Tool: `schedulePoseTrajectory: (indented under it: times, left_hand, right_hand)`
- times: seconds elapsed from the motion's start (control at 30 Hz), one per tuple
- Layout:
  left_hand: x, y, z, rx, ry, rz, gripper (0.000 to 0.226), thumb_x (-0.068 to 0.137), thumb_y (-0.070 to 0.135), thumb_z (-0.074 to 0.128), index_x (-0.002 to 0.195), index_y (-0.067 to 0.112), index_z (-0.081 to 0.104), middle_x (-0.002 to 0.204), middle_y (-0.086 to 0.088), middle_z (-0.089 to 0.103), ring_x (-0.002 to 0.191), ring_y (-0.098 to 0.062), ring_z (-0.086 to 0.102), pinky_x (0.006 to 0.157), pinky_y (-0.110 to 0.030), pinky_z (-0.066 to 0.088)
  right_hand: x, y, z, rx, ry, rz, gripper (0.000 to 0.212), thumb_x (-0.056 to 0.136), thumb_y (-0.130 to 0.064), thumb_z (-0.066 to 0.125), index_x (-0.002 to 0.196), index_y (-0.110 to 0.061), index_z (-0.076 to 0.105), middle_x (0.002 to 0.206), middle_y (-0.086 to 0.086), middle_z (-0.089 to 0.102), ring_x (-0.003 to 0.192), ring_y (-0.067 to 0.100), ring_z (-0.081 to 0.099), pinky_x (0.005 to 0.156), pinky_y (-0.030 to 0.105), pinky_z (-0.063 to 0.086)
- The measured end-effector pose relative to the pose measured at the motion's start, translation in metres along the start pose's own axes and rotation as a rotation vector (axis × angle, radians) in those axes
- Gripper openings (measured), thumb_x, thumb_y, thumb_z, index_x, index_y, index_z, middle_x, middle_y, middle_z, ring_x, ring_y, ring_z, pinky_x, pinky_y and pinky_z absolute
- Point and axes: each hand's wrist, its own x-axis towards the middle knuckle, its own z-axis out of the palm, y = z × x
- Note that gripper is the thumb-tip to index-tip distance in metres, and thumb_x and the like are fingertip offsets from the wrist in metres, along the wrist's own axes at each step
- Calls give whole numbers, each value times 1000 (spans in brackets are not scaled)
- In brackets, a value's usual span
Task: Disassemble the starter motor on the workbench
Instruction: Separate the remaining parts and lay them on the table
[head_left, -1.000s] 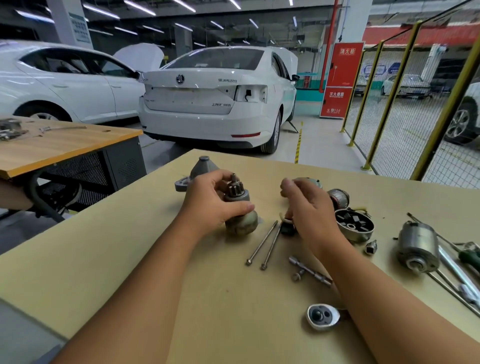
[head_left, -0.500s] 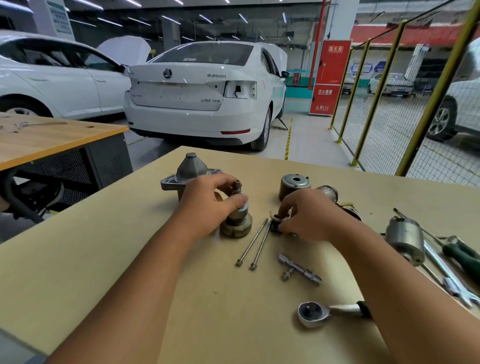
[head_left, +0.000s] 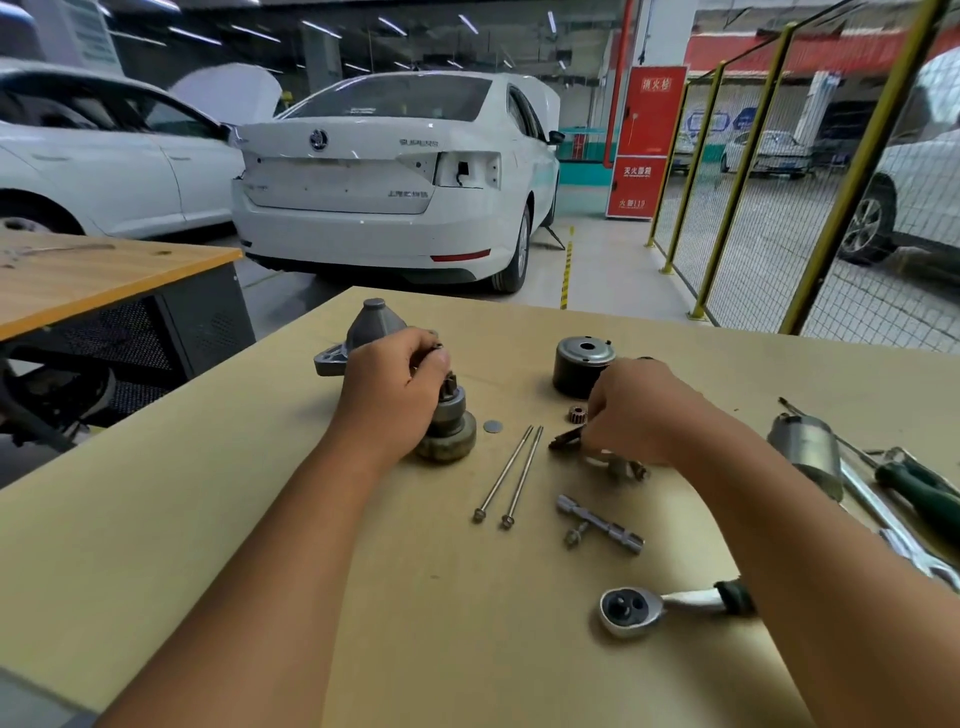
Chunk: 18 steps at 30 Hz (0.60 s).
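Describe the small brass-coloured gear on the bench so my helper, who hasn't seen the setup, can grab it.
Start at the black cylindrical housing standing at the far middle of the workbench. Just in front of it, by the right hand's fingertips, lies the small gear. It is the only toothed, brass-coloured piece; the flat grey disc to its left is smooth.

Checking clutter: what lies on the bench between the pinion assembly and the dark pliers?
Head view: a small grey metal disc and two long thin through-bolts lie between the upright pinion gear assembly and the dark pliers.
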Motion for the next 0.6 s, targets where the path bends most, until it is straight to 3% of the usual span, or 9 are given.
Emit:
schedulePoseTrajectory:
  times: [0.07,0.17,0.27,0.37,0.43,0.5,0.6]
  left_hand:
    - [0,-2,0,-24,49,4,11,102,13,61,98,16,70,82,13,64,80,0,61,64,-1,41]
    - [0,-1,1,-48,91,16,10,102,12,61,102,13,71,83,12,64,82,0,62,67,-2,43]
    - [-2,-1,3,-30,68,64,10,102,12,62,102,12,72,82,10,65,82,-1,63,68,-3,45]
    - [0,0,4,-7,137,96,10,100,9,64,99,7,74,82,2,67,77,-4,63,68,-2,43]
    - [0,-1,4,-19,162,93,9,99,9,65,98,7,74,81,2,68,76,-6,64,69,-2,43]
    - [0,-2,3,-29,104,80,9,99,10,66,97,12,74,81,9,68,77,-1,64,68,-3,43]
    - [0,-5,3,-42,6,46,12,99,14,67,92,23,72,82,13,68,78,5,64,64,-4,44]
  right_hand:
    - [0,7,-5,121,54,-21,29,75,-29,77,103,-22,73,99,3,68,89,21,63,73,32,56]
    - [1,13,-7,49,-12,-52,63,68,-37,83,127,-31,62,109,1,61,96,21,60,78,34,56]
    - [1,14,-2,27,-75,-44,46,72,-28,80,116,-27,68,97,6,68,78,21,70,61,33,59]
    - [3,14,-7,79,-173,-20,17,79,-16,77,94,-19,69,61,9,70,40,17,63,38,22,46]
    - [2,15,-12,45,-255,-26,10,80,-20,79,84,-18,70,51,7,67,36,19,60,39,21,45]
    - [-1,15,-20,15,-274,-42,7,81,-22,78,79,-18,73,59,12,71,41,22,59,44,24,49]
    - [-9,16,-39,13,-189,-69,5,85,-25,75,81,-21,75,66,11,73,46,22,61,46,25,51]
